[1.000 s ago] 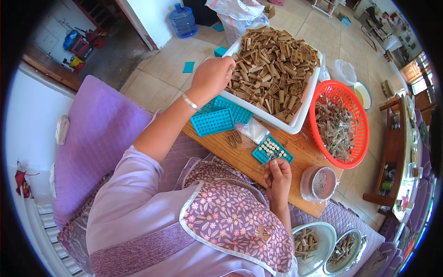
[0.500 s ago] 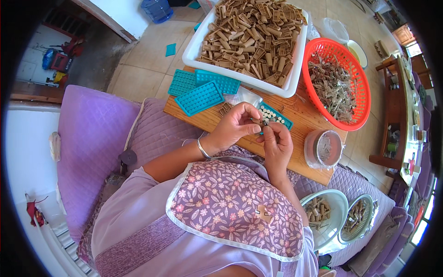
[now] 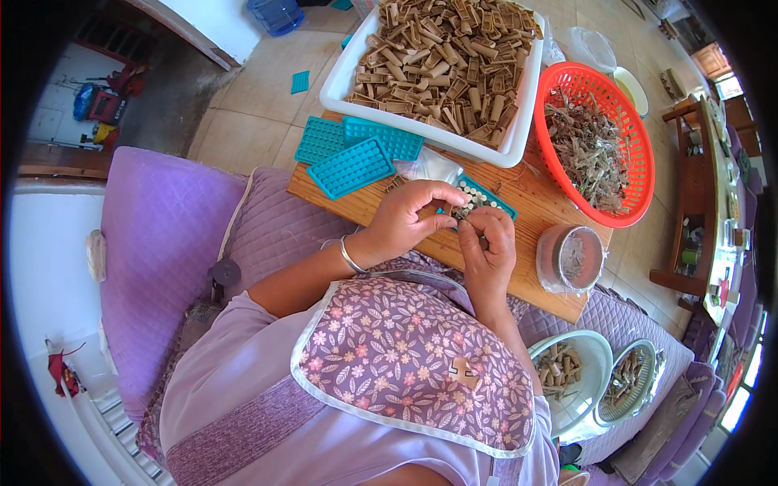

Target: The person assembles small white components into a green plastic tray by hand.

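My left hand [image 3: 412, 217] and my right hand [image 3: 486, 243] meet over the wooden board [image 3: 535, 202], fingers pinched together on a small brown piece [image 3: 460, 214] between them. Just beyond the fingertips lies a teal grid tray [image 3: 485, 194] holding small pale pieces. A white tub [image 3: 519, 121] heaped with brown tube-like pieces stands at the board's far edge. Two more teal grid trays [image 3: 352, 166] lie left of my hands.
A red basket [image 3: 640, 146] of dry stringy scraps sits at the right. A round lidded container [image 3: 570, 257] stands on the board's right end. Two bowls [image 3: 596, 377] with brown pieces rest on the purple cushion at lower right. A blue water jug [image 3: 275, 12] stands on the tiled floor.
A second ago my left hand reached into the white tub; it has come back to join the right hand over the board, holding a brown piece.
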`<state>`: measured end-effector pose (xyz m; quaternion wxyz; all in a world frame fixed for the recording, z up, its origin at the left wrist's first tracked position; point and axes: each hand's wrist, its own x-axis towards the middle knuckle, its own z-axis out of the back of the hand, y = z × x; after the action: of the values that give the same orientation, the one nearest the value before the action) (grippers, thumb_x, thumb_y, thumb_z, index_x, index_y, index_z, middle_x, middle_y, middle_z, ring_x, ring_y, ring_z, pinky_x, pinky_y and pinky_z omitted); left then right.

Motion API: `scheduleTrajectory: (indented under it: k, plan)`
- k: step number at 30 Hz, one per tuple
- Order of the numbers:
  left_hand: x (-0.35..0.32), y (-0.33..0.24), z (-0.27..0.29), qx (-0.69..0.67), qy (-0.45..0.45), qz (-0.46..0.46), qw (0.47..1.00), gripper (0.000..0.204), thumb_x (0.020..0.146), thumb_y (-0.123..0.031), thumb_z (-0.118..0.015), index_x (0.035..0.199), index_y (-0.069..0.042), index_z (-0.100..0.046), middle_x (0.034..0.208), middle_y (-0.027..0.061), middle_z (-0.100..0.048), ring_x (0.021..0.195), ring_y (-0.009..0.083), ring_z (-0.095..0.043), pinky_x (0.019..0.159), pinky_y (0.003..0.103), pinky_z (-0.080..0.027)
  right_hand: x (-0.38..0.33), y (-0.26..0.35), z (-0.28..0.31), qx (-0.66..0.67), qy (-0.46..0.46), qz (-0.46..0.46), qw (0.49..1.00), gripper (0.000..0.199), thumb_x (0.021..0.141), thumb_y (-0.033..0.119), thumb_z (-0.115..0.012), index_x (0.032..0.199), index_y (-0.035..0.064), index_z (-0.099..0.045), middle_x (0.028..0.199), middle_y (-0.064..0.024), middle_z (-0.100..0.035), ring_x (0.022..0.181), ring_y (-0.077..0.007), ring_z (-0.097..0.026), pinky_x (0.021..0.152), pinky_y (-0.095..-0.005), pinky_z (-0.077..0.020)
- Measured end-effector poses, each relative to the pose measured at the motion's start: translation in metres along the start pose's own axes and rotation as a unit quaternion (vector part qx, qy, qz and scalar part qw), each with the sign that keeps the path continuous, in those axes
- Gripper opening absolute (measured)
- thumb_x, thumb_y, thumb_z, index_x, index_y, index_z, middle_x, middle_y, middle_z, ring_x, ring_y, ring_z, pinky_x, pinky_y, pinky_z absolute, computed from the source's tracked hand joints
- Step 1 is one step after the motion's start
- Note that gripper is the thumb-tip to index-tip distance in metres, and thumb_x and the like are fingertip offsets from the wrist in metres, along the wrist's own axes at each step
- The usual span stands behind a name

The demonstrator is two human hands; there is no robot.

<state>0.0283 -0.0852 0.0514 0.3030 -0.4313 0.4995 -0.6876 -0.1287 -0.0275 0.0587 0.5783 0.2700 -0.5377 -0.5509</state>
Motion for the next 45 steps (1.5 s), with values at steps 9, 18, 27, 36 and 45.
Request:
scheduleTrajectory:
  k: [9, 18, 27, 36, 45]
  plan:
    - [0.0, -0.001, 0.013, 0.062, 0.075, -0.021, 0.995, 0.02, 0.079, 0.0, -0.069, 0.097, -0.004, -0.063, 0.108, 0.0092, -0.066, 0.102, 0.02, -0.063, 0.088, 0.031, -0.051, 0.009, 0.005, 0.012, -0.082, 0.151, -0.004, 0.985, 0.012, 0.079, 0.001, -0.068, 0.089, 0.0017, -0.063, 0.083, -0.0124, -0.058, 0.076, -0.0265, -0.058, 0.065, -0.0346, -0.0469]
    - [-0.008, 0.007, 0.002, -0.17, 0.014, 0.133, 0.976, 0.021, 0.086, 0.004, -0.061, 0.106, -0.001, -0.059, 0.117, 0.0094, -0.06, 0.109, 0.016, -0.058, 0.095, 0.03, -0.047, -0.003, -0.006, 0.006, -0.114, 0.101, 0.06, 0.987, 0.02, 0.078, 0.003, -0.07, 0.098, 0.0055, -0.067, 0.083, -0.0113, -0.059, 0.072, -0.028, -0.059, 0.065, -0.0349, -0.0484]
    - [-0.012, 0.014, -0.008, -0.31, -0.058, 0.226, 0.922, 0.024, 0.087, 0.002, -0.059, 0.111, -0.002, -0.058, 0.112, 0.0061, -0.06, 0.106, 0.0132, -0.055, 0.098, 0.029, -0.042, -0.018, -0.016, 0.01, -0.053, 0.049, -0.059, 0.996, 0.021, 0.081, 0.0, -0.066, 0.102, 0.0021, -0.062, 0.08, -0.0101, -0.059, 0.071, -0.0201, -0.059, 0.065, -0.0309, -0.0477]
    - [-0.009, 0.007, -0.011, -0.293, -0.067, 0.245, 0.922, 0.024, 0.088, 0.0, -0.06, 0.111, -0.001, -0.058, 0.111, 0.0064, -0.06, 0.107, 0.014, -0.055, 0.097, 0.029, -0.042, -0.023, -0.026, 0.007, -0.087, 0.035, 0.003, 0.996, 0.021, 0.081, -0.003, -0.064, 0.1, 0.0038, -0.062, 0.076, -0.0107, -0.056, 0.063, -0.0233, -0.057, 0.058, -0.0334, -0.0459]
    - [-0.02, 0.012, -0.017, -0.335, -0.088, 0.292, 0.891, 0.021, 0.09, -0.002, -0.059, 0.111, -0.003, -0.058, 0.109, 0.0043, -0.06, 0.103, 0.0108, -0.056, 0.092, 0.026, -0.045, -0.029, -0.036, 0.001, -0.148, 0.096, 0.055, 0.983, 0.024, 0.077, -0.002, -0.067, 0.1, 0.006, -0.067, 0.075, -0.0111, -0.055, 0.067, -0.0274, -0.058, 0.059, -0.0373, -0.0475]
